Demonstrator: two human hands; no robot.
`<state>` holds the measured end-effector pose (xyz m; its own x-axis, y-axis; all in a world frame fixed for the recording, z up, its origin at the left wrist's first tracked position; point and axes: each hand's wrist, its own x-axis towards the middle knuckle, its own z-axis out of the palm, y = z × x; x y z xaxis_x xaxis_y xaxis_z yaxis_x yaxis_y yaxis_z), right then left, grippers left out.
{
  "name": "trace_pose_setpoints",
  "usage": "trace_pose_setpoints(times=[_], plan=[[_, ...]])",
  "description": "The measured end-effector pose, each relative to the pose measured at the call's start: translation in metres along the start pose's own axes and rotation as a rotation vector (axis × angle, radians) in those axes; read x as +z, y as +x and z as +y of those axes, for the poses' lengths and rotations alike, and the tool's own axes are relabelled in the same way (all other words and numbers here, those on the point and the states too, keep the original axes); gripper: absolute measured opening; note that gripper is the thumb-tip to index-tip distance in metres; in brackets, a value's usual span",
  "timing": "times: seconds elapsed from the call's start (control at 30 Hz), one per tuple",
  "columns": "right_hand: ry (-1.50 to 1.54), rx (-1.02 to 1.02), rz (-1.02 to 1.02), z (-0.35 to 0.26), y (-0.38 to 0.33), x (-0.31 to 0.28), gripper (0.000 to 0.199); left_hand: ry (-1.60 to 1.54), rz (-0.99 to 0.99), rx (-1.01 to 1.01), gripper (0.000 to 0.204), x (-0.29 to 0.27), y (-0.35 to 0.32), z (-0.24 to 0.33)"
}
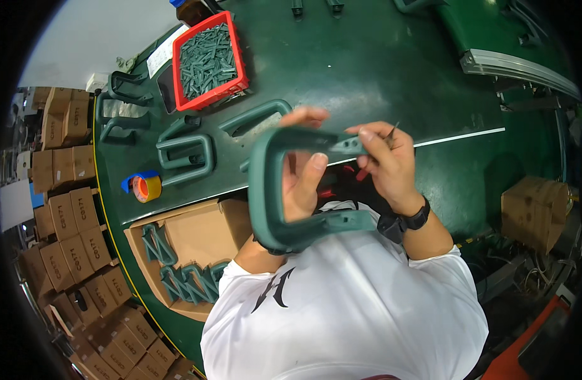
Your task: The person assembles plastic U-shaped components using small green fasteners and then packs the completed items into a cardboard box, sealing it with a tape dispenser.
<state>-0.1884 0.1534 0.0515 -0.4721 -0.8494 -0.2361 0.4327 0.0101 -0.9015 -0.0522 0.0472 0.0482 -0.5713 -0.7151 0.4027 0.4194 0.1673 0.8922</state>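
Held up close to the chest, the green U-shaped plastic handle [269,190] looks stiff and light, smooth enough to slip. The left hand [303,171] clasps its inner side, thumb over the bar; the right hand [389,161] pinches its upper arm tip, possibly with a thin tool. Below left, an open carton [196,237] holds more handles. Farther across the green worktop [367,76] lie a tape roll [145,187], loose handles [186,155] and a red bin of small parts [208,60].
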Motion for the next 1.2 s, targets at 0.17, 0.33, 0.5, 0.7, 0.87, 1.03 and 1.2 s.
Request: trace_pose_setpoints(times=[0.17,0.33,0.5,0.7,0.87,1.03,1.2], plan=[[-0.025,-0.14,0.207,0.001,0.019,-0.015,0.026,-0.789,-0.012,-0.405,0.059,-0.009,0.0,0.0],[0.05,-0.244,0.207,0.022,0.016,-0.015,0.036,-0.953,0.012,-0.412,0.051,-0.017,0.001,0.001],[-0.24,-0.236,-0.039,0.031,-0.006,-0.041,0.047,-0.95,0.102,-0.348,0.063,-0.021,0.006,0.003],[0.066,0.078,-0.405,0.013,-0.032,-0.024,0.05,-0.941,0.095,-0.317,0.065,-0.019,0.004,0.005],[0.09,0.196,-0.566,0.012,-0.029,-0.013,0.051,-0.965,0.086,-0.304,0.064,-0.018,0.002,0.005],[0.096,0.179,-0.567,0.015,-0.027,-0.009,0.046,-0.965,0.104,-0.299,0.064,-0.021,0.002,0.006],[0.086,0.229,-0.49,0.011,-0.024,-0.006,0.035,-0.972,0.132,-0.34,0.064,-0.021,0.001,0.006]])
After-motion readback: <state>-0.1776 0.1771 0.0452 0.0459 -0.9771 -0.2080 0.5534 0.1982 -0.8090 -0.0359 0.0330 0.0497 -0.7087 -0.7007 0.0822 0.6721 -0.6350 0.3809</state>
